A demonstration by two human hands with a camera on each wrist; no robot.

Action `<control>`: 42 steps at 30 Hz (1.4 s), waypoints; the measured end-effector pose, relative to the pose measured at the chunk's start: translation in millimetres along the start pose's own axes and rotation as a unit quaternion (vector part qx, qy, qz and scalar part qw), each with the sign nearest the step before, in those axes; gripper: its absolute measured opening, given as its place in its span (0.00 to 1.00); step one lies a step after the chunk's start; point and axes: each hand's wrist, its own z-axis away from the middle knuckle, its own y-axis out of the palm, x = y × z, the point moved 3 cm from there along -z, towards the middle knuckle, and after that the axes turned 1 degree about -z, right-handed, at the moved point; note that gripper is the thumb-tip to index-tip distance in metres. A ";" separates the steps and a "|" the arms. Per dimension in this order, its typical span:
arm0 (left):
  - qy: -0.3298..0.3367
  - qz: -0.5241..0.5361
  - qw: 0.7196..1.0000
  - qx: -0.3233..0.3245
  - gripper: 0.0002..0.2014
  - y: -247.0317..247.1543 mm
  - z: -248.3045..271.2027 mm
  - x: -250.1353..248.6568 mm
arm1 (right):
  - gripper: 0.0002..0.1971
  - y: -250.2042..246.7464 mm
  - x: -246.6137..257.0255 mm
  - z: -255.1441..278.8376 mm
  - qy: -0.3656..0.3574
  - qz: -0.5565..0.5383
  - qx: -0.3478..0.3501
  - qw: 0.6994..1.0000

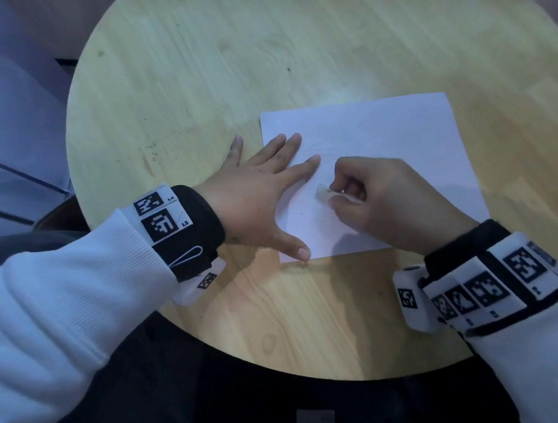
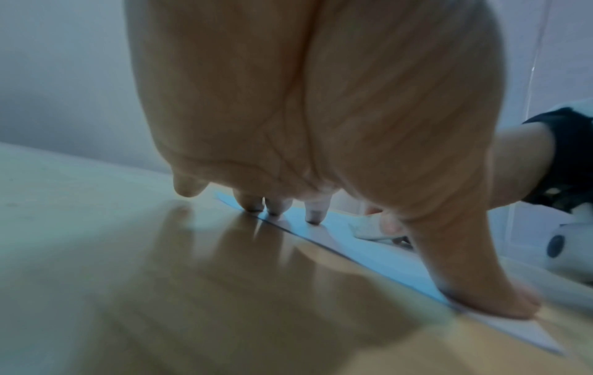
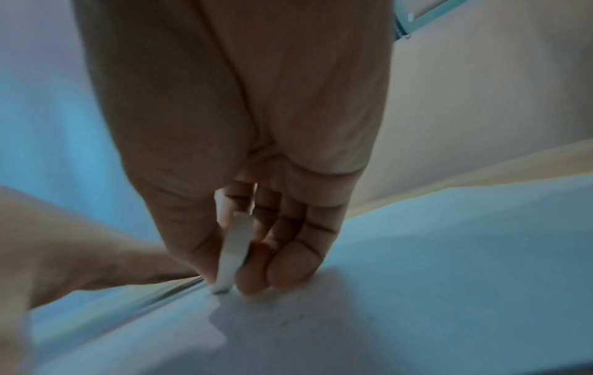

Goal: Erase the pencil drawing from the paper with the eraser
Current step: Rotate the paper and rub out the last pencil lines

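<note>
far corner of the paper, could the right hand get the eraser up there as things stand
Probably yes. The right hand already grips the eraser on the paper, whose far part lies bare. The left hand presses only the near-left edge, out of that path.

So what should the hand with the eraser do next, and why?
Probably rub the eraser in short strokes where it is. The right hand pinches it tip-down on the paper, faint marks show beside the tip, and the left hand presses the sheet flat.
</note>
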 end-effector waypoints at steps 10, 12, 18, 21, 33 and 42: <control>0.002 0.000 1.000 0.004 0.68 0.1 -0.2 0.5 | 0.08 4.5 6.1 1.4 -0.001 0.001 0.055 0.998; 0.007 0.002 1.000 0.004 0.68 0.3 -0.3 1.2 | 0.05 5.0 10.2 4.6 0.007 -0.016 0.112 0.994; 0.046 -0.018 0.999 -0.011 0.69 -5.2 -0.5 0.8 | 0.09 -34.2 -11.6 -5.5 0.064 -0.041 -0.025 0.997; 0.042 -0.042 0.998 -0.025 0.73 -9.1 -0.4 1.1 | 0.11 -34.8 -10.3 -3.3 0.042 -0.030 0.010 0.999; -0.026 -0.002 0.996 -0.090 0.45 -30.6 1.8 27.0 | 0.05 -28.9 -12.0 -1.2 0.010 0.056 -0.036 0.998; 0.100 -0.026 0.994 -0.023 0.48 -7.6 13.1 -49.1 | 0.06 -14.3 -12.0 -7.7 -0.009 0.077 -0.026 0.997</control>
